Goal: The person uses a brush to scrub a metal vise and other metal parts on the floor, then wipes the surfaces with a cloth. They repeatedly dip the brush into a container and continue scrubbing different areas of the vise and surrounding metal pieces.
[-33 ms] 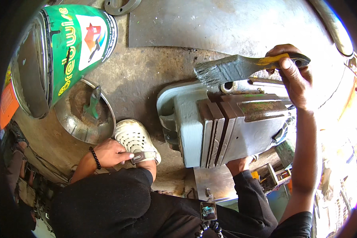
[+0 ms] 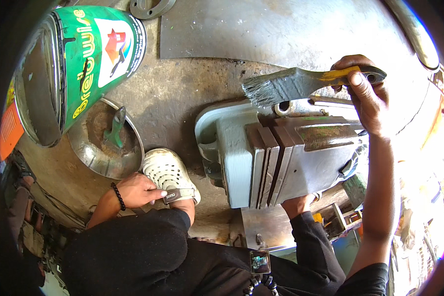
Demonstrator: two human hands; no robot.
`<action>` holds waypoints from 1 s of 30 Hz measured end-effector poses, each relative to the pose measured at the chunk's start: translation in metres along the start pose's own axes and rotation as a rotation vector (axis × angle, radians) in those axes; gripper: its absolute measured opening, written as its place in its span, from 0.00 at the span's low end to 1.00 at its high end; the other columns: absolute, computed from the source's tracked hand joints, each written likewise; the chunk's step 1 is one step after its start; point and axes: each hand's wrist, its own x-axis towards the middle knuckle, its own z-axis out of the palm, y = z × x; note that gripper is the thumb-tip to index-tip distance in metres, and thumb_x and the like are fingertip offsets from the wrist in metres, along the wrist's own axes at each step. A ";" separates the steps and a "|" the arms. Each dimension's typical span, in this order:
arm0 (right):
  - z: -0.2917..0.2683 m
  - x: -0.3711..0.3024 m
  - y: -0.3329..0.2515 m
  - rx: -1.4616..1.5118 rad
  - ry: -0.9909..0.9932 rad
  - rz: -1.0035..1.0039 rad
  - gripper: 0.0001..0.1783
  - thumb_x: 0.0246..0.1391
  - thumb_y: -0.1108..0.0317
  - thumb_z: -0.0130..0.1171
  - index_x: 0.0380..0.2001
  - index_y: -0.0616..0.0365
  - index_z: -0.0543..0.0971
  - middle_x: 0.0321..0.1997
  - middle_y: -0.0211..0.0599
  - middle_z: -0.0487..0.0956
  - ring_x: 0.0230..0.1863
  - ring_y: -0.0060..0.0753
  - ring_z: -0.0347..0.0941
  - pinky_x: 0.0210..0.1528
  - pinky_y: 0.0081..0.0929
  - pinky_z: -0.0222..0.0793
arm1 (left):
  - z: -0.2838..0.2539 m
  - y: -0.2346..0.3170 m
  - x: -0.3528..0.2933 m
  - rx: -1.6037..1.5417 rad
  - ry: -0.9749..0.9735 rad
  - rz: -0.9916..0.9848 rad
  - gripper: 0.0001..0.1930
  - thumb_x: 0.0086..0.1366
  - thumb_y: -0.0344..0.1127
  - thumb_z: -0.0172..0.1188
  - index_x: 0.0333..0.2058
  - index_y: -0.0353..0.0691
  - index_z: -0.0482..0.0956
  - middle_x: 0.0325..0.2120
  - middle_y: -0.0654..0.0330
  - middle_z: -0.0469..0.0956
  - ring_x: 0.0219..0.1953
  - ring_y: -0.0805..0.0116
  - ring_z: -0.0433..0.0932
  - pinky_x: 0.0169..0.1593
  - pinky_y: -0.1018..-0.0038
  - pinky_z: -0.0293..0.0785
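My right hand [image 2: 367, 96] is wrapped round the yellow-and-black handle of a paintbrush [image 2: 281, 88]. Grey paint coats the bristles, which point left, just above a bench vise [image 2: 239, 163]. The vise body is pale blue-grey with a wet-looking sheen, and its jaws are darker bare metal. Low on the left, my left hand [image 2: 137, 190], with a beaded bracelet at the wrist, has its fingers curled. Its thumb reaches the strap of the white clog [image 2: 168, 170] on my left foot; what lies under the fingers is hidden.
A large green paint bucket [image 2: 96, 54] stands at the upper left, beside a round metal bowl [image 2: 86, 148] with a green-handled tool [image 2: 115, 129] in it. A metal sheet [image 2: 222, 32] lies beyond the vise. Clutter and a wooden crate [image 2: 344, 219] sit at the lower right.
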 end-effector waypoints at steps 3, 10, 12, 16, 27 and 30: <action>-0.002 -0.005 0.001 -0.018 0.021 -0.001 0.22 0.62 0.51 0.62 0.46 0.61 0.81 0.39 0.36 0.82 0.38 0.27 0.77 0.44 0.26 0.74 | 0.001 0.001 -0.001 -0.015 0.050 0.030 0.23 0.66 0.52 0.60 0.23 0.38 0.85 0.22 0.52 0.82 0.30 0.52 0.83 0.40 0.61 0.76; -0.007 -0.009 -0.003 0.092 0.113 -0.091 0.22 0.65 0.53 0.59 0.48 0.63 0.78 0.45 0.40 0.80 0.41 0.30 0.75 0.46 0.28 0.71 | -0.002 -0.001 -0.001 0.031 0.145 0.121 0.21 0.65 0.50 0.61 0.27 0.34 0.83 0.26 0.44 0.80 0.32 0.43 0.80 0.39 0.55 0.74; -0.006 -0.009 -0.010 0.062 0.159 -0.115 0.23 0.65 0.52 0.59 0.47 0.64 0.78 0.43 0.40 0.80 0.40 0.31 0.76 0.45 0.28 0.71 | -0.004 0.000 -0.003 0.040 0.156 0.122 0.20 0.65 0.49 0.61 0.28 0.34 0.83 0.26 0.43 0.80 0.33 0.41 0.80 0.39 0.54 0.74; 0.008 -0.013 -0.025 -0.308 0.187 -0.143 0.20 0.62 0.53 0.63 0.42 0.61 0.82 0.38 0.35 0.82 0.38 0.26 0.77 0.44 0.26 0.73 | -0.008 0.005 -0.004 0.085 0.156 0.124 0.20 0.64 0.49 0.61 0.28 0.34 0.83 0.27 0.43 0.80 0.33 0.41 0.79 0.39 0.54 0.74; 0.038 -0.008 -0.017 -0.377 -0.037 0.006 0.10 0.55 0.67 0.67 0.34 0.64 0.81 0.30 0.37 0.84 0.32 0.26 0.80 0.38 0.24 0.76 | -0.011 0.003 -0.004 0.087 0.198 0.143 0.19 0.64 0.48 0.62 0.28 0.34 0.81 0.26 0.44 0.78 0.32 0.42 0.78 0.37 0.55 0.72; 0.042 -0.001 -0.015 -0.514 -0.012 -0.119 0.09 0.55 0.68 0.68 0.35 0.62 0.82 0.30 0.37 0.83 0.31 0.27 0.81 0.37 0.25 0.77 | -0.012 0.003 -0.003 0.107 0.204 0.171 0.18 0.64 0.46 0.63 0.27 0.33 0.80 0.24 0.44 0.77 0.29 0.43 0.78 0.34 0.57 0.72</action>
